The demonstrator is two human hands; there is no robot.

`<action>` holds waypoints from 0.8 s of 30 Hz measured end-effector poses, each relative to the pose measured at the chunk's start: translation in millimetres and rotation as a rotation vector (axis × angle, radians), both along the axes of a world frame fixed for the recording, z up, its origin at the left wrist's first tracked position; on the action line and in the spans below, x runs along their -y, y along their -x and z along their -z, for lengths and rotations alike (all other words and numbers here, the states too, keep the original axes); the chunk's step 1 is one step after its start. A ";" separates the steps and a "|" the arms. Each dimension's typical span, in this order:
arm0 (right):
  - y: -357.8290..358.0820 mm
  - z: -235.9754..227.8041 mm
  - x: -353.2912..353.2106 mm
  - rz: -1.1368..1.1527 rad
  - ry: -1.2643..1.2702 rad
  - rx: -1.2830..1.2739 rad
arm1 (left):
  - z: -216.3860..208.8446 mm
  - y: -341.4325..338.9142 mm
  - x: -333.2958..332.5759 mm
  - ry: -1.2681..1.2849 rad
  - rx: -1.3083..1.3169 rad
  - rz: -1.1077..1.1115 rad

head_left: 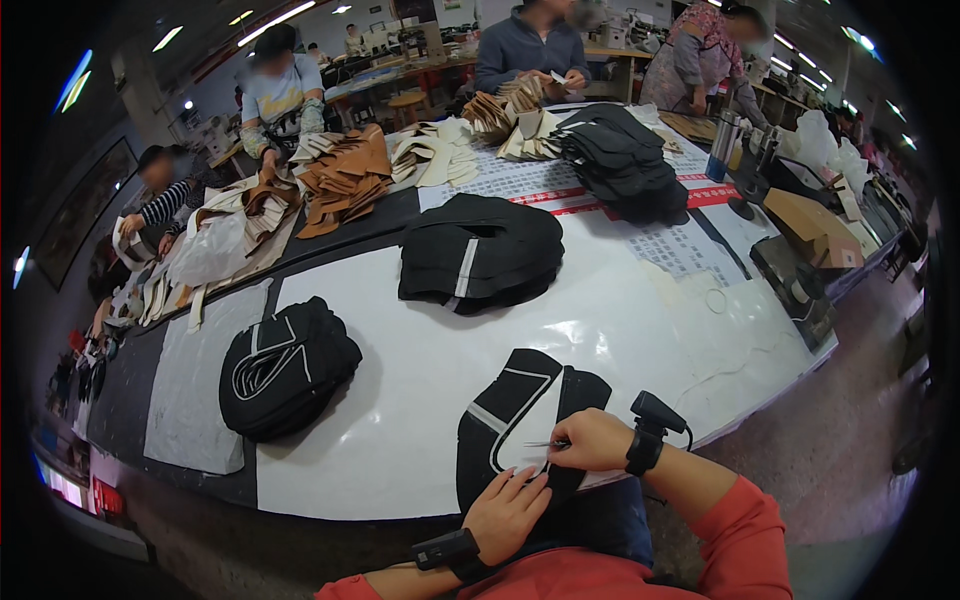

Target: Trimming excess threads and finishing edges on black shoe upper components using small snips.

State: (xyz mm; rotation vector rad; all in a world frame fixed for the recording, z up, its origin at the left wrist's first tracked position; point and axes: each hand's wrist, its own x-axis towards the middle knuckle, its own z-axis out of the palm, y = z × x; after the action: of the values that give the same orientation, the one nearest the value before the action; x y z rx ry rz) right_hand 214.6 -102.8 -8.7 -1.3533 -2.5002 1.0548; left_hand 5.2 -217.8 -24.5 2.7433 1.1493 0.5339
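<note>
A black shoe-upper piece with white trim (515, 420) lies flat on the white table sheet (400, 420) at the near edge. My left hand (505, 515) presses flat on its lower end, fingers together. My right hand (590, 440) pinches a small thin metal tool (545, 444), its tip pointing left over the piece's inner edge. Both wrists wear black bands. A stack of the same black pieces (285, 365) sits to the left.
A second black stack (480, 250) lies mid-table, a third (620, 160) farther back. Tan and cream piles (345, 175) cover the far left. Other people work along the far side. Cardboard boxes (810, 225) and bottles stand at the right.
</note>
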 end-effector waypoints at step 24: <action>7.2 8.7 5.5 0.047 0.054 0.039 | 4.2 0.2 -1.0 -0.006 0.079 -0.043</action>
State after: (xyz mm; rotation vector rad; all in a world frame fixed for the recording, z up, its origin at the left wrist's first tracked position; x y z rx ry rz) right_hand 207.4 -108.3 -17.3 -1.4532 -2.4709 1.1048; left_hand 5.1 -216.8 -28.7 2.6822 1.1922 0.6458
